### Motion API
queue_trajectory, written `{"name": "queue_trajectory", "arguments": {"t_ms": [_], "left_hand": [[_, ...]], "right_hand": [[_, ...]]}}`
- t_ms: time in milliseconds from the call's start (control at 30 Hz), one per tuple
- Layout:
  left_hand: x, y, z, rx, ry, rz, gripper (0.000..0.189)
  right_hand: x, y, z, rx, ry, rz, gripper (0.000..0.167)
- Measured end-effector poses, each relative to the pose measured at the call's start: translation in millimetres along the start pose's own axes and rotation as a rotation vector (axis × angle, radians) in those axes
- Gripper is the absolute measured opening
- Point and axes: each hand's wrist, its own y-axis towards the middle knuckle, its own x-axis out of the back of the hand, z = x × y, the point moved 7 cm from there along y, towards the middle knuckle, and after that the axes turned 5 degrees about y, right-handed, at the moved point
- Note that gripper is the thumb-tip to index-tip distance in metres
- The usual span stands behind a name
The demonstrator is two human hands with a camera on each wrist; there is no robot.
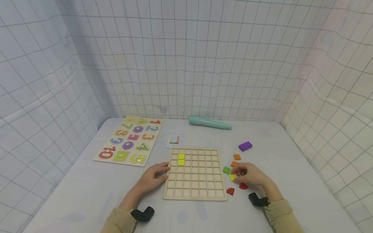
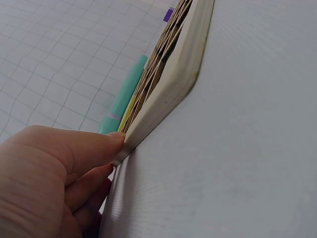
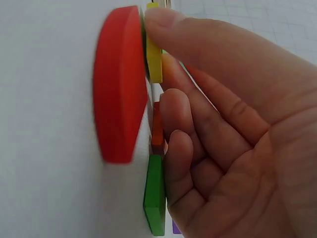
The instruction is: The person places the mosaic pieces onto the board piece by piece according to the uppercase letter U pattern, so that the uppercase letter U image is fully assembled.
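A wooden grid board (image 1: 195, 198) lies in the middle of the table, with two yellow square tiles in its upper left cells. My left hand (image 1: 152, 177) rests against the board's left edge, thumb and fingertips touching the rim; the left wrist view shows the thumb (image 2: 94, 148) on that edge. Right of the board, my right hand (image 1: 250, 174) pinches a yellow square tile (image 3: 155, 59) low over the table. Around it lie a green tile (image 1: 226, 170), orange tiles (image 1: 237, 157) and red quarter-round pieces (image 1: 230, 191). Another green piece (image 3: 155, 193) shows beneath the fingers.
Behind the board lies a small pattern card (image 1: 175, 141). A number-and-shape puzzle board (image 1: 100, 158) is at the left. A teal marker-shaped tube (image 1: 209, 123) lies at the back, and a purple block (image 1: 245, 146) at the right. Grid-patterned cloth walls (image 1: 192, 64) enclose the table.
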Motion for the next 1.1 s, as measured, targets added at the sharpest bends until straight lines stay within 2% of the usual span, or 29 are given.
{"name": "queue_trajectory", "arguments": {"t_ms": [300,467,800,1100], "left_hand": [[0.4,1.3,-0.8,-0.02,0.004,-0.011,0.035],[0.0,1.1,-0.2,-0.024,0.005,-0.011,0.034],[0.8,0.0,-0.9,-0.022,0.008,-0.013,0.035],[1.3,0.6,-2.3,-0.033,-0.003,-0.018,0.034]], "right_hand": [[3.5,2.7,2.0,-0.008,-0.002,-0.042,0.024],[7.5,6.5,11.1,0.008,-0.006,-0.084,0.026],[8.7,29.3,59.2,0.109,0.025,-0.151,0.028],[-20.1,58.0,102.1,0.223,0.137,-0.096,0.03]]}}
